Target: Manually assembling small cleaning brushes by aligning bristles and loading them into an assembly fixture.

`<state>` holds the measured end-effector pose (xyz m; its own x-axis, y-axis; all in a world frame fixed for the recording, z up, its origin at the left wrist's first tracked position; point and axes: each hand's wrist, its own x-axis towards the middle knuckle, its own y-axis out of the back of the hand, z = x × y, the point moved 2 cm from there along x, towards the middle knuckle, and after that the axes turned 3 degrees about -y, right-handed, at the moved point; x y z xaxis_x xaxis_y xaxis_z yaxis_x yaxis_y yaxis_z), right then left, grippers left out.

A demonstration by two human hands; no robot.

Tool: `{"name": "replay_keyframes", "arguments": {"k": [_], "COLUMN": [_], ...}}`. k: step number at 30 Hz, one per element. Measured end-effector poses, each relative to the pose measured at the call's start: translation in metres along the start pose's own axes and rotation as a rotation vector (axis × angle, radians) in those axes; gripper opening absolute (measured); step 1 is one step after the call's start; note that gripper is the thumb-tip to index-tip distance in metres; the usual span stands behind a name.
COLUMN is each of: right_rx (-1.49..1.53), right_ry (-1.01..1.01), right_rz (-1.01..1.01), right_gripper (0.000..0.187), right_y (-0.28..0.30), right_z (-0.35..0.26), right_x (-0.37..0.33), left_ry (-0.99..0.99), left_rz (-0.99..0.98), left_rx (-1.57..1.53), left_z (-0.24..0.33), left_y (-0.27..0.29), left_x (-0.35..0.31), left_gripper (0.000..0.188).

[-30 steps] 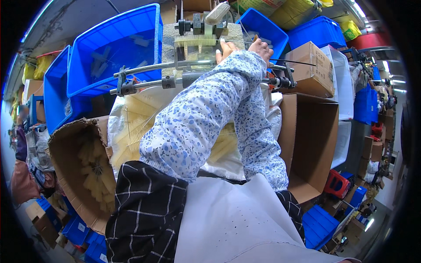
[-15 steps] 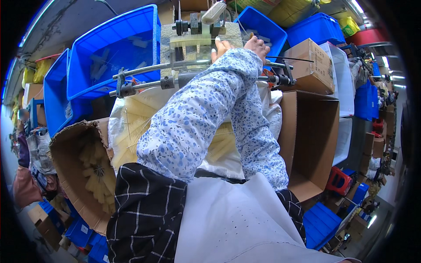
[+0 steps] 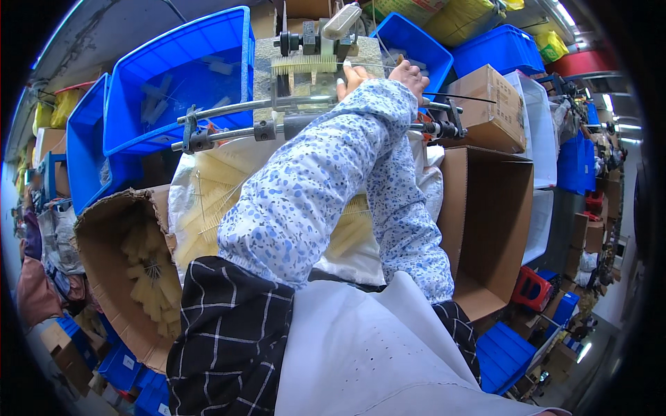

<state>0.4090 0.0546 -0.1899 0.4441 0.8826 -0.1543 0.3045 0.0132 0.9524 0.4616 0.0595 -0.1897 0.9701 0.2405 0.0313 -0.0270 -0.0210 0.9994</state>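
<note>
My forearms cross, the left sleeve lying over the right. My left hand (image 3: 411, 75) is therefore on the right side of the picture, its fingers curled at the end of a thin wire stem. That stem runs left to a pale bristle brush (image 3: 303, 65) lying level at the metal fixture (image 3: 324, 43). My right hand (image 3: 354, 79) emerges beyond the left sleeve, thumb and forefinger apart, with white covers on the fingertips. Its forefinger meets the wire close to the bristles; the other fingers are partly hidden. Two steel rods (image 3: 232, 109) pass in front of the fixture.
Blue bins (image 3: 182, 21) stand left and right of the fixture. Nearer are pale brushes (image 3: 208, 191) on a white sack, a torn carton (image 3: 104, 277) with more brushes at left, and an open carton (image 3: 451, 208) at right. A dark thin rod (image 3: 461, 97) juts out beyond my left hand.
The brush's bristles looked blurred before and now show as separate, upright teeth. Both hands hold nearly the same place; the whole view has shifted very slightly.
</note>
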Motion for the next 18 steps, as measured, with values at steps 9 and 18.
{"name": "replay_keyframes", "arguments": {"k": [9,18], "right_rx": [0.025,-0.030], "right_ry": [-0.002,-0.010], "right_rz": [0.027,0.017], "right_gripper": [0.044,0.046], "right_y": [0.011,0.020], "right_z": [0.036,0.071], "right_x": [0.002,0.010], "left_ry": [0.008,-0.010], "left_rz": [0.055,0.035], "left_rx": [0.002,0.023], "left_z": [0.024,0.047], "left_y": [-0.007,-0.003], "left_x": [0.034,0.059], "left_gripper": [0.038,0.031]}}
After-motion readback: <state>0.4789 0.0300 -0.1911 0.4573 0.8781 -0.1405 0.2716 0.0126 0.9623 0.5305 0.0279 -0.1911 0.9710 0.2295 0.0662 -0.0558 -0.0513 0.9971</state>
